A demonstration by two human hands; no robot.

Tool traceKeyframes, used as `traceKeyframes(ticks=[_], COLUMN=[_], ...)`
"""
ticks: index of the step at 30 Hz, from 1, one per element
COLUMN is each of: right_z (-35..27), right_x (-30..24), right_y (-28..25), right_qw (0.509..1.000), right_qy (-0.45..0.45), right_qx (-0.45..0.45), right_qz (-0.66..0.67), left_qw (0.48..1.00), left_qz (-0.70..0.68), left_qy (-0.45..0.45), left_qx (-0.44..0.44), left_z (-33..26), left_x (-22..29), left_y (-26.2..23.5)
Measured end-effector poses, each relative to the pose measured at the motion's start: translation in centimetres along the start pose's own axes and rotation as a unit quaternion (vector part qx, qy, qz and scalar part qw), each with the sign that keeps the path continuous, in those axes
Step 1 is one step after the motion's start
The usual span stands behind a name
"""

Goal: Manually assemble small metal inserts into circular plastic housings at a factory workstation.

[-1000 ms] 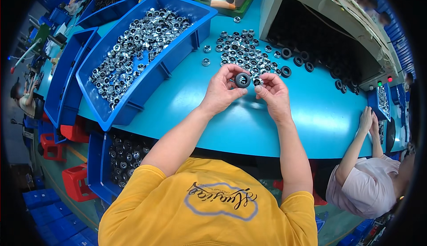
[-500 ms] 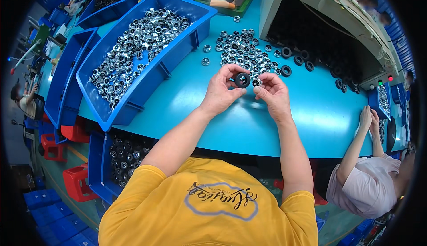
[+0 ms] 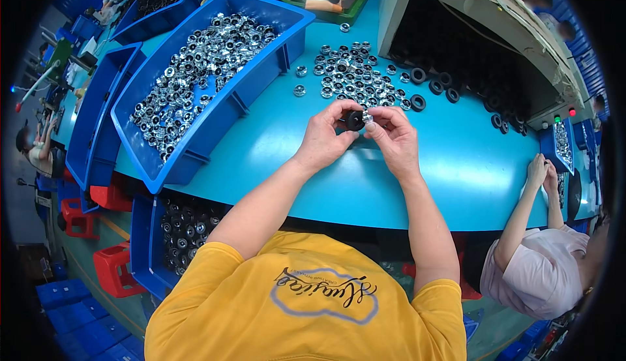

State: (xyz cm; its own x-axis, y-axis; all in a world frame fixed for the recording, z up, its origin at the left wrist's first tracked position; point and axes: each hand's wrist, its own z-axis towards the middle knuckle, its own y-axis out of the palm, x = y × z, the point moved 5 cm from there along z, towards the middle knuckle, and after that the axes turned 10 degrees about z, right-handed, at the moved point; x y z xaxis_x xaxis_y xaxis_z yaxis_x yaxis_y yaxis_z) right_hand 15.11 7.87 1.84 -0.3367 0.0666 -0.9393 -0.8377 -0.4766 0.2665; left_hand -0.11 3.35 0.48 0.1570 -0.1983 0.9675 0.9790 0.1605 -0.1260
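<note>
Between the thumb and fingers of my left hand (image 3: 323,134) is a black rubber ring (image 3: 354,121), shaped like a small tyre. My right hand (image 3: 395,138) pinches a shiny silver wheel hub (image 3: 368,118) right beside it, at the ring's open side. Ring and hub look to be touching; whether the hub has entered the ring I cannot tell. Just beyond my hands a loose pile of silver hubs (image 3: 352,74) lies on the turquoise table (image 3: 274,172). Several black rubber rings (image 3: 435,87) lie to the right of that pile.
A blue bin (image 3: 225,110) of silver hubs stands to the left, a narrower blue bin (image 3: 98,126) beyond it. A pale box-shaped housing (image 3: 398,15) with a dark opening stands at the back right. Another person's hands (image 3: 542,173) rest at the table's right edge.
My right hand has moved left, bringing the hub up against the rubber ring. The ring in my left hand has turned from facing me to partly edge-on.
</note>
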Motion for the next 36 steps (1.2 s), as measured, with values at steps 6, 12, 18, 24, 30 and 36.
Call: traceKeyframes(ticks=[6,12,18,24,30,36], right_z=[-0.3,-0.5,-0.4,-0.6,-0.9,-0.6], right_x=[0.1,-0.2,0.0,0.4,-0.6,-0.5], right_y=[0.1,0.2,-0.5,-0.9,0.6,0.5], right_qw=[0.99,0.984,0.985,0.989,0.975,0.998], right_qy=[-0.053,-0.068,-0.076,-0.024,-0.034,-0.02], right_qx=[0.008,0.017,0.034,0.055,0.067,0.012], right_qz=[-0.132,-0.166,-0.15,-0.135,-0.208,-0.052], left_qw=[0.998,0.997,0.997,0.965,0.974,0.981], left_qz=[0.051,-0.059,-0.042,-0.207,-0.181,-0.172], left_qy=[0.044,-0.044,-0.048,-0.077,-0.076,-0.079], left_qx=[0.003,-0.024,-0.051,-0.141,-0.113,-0.047], left_z=[-0.1,-0.2,-0.3,-0.4,-0.7,-0.2], left_x=[0.0,-1.5,-0.6,-1.1,-1.3,-1.7], left_y=[0.4,0.6,0.7,1.3,1.9,1.2])
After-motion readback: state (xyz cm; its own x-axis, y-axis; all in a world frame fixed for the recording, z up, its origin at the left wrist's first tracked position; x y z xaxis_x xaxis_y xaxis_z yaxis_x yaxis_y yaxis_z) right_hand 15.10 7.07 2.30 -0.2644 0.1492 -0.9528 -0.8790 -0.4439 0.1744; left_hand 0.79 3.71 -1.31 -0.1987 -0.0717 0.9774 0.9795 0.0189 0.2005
